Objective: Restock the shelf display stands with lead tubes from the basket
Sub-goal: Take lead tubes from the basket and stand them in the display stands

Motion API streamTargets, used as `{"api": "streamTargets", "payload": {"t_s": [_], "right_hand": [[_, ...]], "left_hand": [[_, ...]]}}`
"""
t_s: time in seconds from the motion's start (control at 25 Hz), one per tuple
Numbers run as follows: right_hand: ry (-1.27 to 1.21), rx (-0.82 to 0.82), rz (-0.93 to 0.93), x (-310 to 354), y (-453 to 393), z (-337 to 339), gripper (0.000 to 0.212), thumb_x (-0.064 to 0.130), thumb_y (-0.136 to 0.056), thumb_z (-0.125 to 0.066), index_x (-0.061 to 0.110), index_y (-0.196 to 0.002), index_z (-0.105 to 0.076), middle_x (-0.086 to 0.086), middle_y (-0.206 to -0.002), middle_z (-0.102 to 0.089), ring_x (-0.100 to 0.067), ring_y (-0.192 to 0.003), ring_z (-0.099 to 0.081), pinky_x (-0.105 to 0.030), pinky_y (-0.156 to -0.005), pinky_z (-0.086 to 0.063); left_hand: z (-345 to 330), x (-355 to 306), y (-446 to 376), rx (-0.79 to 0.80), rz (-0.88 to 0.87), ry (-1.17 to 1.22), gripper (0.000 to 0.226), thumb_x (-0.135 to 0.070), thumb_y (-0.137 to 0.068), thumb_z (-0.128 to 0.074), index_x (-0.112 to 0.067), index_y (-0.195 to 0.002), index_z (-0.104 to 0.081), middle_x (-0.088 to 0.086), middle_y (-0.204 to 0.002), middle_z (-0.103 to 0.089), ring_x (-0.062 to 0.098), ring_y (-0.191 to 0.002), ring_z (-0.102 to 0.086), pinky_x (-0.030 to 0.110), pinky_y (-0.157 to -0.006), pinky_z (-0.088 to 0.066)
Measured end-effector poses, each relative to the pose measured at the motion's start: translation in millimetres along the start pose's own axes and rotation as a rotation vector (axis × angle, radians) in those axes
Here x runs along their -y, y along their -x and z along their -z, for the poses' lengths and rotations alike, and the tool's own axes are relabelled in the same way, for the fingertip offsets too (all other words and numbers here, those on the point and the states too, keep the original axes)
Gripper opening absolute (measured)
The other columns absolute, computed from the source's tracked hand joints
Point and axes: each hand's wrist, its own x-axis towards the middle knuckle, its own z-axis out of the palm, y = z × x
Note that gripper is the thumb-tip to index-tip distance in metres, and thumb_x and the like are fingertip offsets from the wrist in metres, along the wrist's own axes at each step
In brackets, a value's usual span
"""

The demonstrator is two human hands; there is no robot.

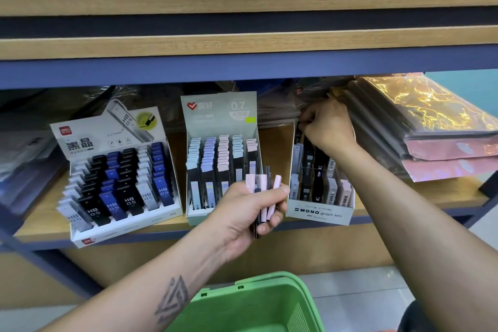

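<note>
My left hand [249, 207] grips a small bunch of lead tubes [262, 183], pink and black, in front of the middle display stand [219, 116], which is marked 0.7 and holds rows of pastel tubes. My right hand [327, 127] reaches into the back of the MONO graph stand [319, 211] on the right, fingers curled at the top of a dark tube there; what it pinches is mostly hidden. A third stand [107, 132] with black, blue and grey HB 0.5 tubes sits at the left. The green basket [272, 281] is below, near my left forearm.
All stands rest on a wooden shelf [420, 197] with a blue metal frame. Stacked folders in glossy wrap [431, 127] lie at the right, close to my right hand. An upper shelf board [242, 46] overhangs the stands. White boxes with red letters stand above.
</note>
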Motion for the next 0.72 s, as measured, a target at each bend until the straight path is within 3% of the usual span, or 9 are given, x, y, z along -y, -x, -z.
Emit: {"api": "streamTargets", "payload": {"t_s": [0.24,0.32,0.4,0.48,0.56,0.64,0.72], "right_hand": [[0.093,-0.005,0.049,0,1,-3,0.008,0.017,-0.089,-0.068,0.02,-0.087,-0.075,0.0,-0.092,-0.073,-0.021,-0.089,-0.067,-0.045,-0.089,-0.057],[0.068,-0.01,0.054,1,2,2,0.012,0.019,-0.09,-0.065,0.02,-0.094,-0.076,0.0,-0.098,-0.074,-0.021,-0.092,-0.067,-0.044,-0.089,-0.057],[-0.049,0.021,0.095,9,9,15,0.016,0.019,-0.093,-0.065,0.02,-0.103,-0.077,0.001,-0.105,-0.074,-0.017,-0.096,-0.067,-0.035,-0.088,-0.056],[-0.321,0.208,0.07,24,25,34,0.013,0.022,-0.093,-0.069,0.02,-0.103,-0.078,0.003,-0.102,-0.075,-0.011,-0.093,-0.068,-0.025,-0.086,-0.052],[-0.525,0.52,0.012,36,42,51,0.011,0.03,-0.09,-0.074,0.022,-0.096,-0.079,0.0,-0.091,-0.077,-0.013,-0.082,-0.07,-0.028,-0.081,-0.054],[-0.543,0.766,0.016,38,57,58,0.019,0.033,-0.089,-0.075,0.017,-0.097,-0.079,-0.007,-0.089,-0.077,-0.014,-0.074,-0.067,-0.025,-0.069,-0.053],[-0.56,0.871,0.009,37,67,59,0.021,0.028,-0.087,-0.077,0.011,-0.099,-0.078,-0.015,-0.092,-0.076,-0.016,-0.075,-0.065,-0.025,-0.067,-0.053]], "left_hand": [[0,0,-1,-0.003,0.014,0.008,0.011,-0.008,-0.089,-0.072,0.0,-0.093,-0.066,0.012,-0.07,-0.061,0.014,-0.048,-0.049,0.016,-0.035,-0.029],[1,-1,-1,0.008,0.022,0.024,0.015,-0.009,-0.088,-0.072,0.002,-0.098,-0.066,0.012,-0.071,-0.062,0.014,-0.05,-0.051,0.016,-0.035,-0.031],[1,-1,-1,0.022,0.033,0.062,0.023,-0.007,-0.089,-0.069,0.006,-0.107,-0.065,0.013,-0.072,-0.062,0.015,-0.053,-0.053,0.016,-0.036,-0.032],[2,-2,-1,0.023,0.05,0.1,0.025,-0.001,-0.091,-0.063,0.01,-0.113,-0.063,0.015,-0.076,-0.064,0.016,-0.056,-0.055,0.016,-0.036,-0.033],[3,-3,0,0.019,0.06,0.123,0.024,0.003,-0.093,-0.059,0.01,-0.115,-0.063,0.019,-0.08,-0.066,0.016,-0.058,-0.057,0.017,-0.037,-0.036],[4,-3,2,0.017,0.047,0.118,0.019,0.004,-0.092,-0.061,0.007,-0.11,-0.064,0.023,-0.087,-0.069,0.017,-0.06,-0.059,0.017,-0.038,-0.038],[3,-4,5,0.002,0.022,0.089,0.014,0.004,-0.09,-0.064,0.004,-0.104,-0.066,0.025,-0.091,-0.07,0.018,-0.062,-0.063,0.018,-0.041,-0.042]]}}
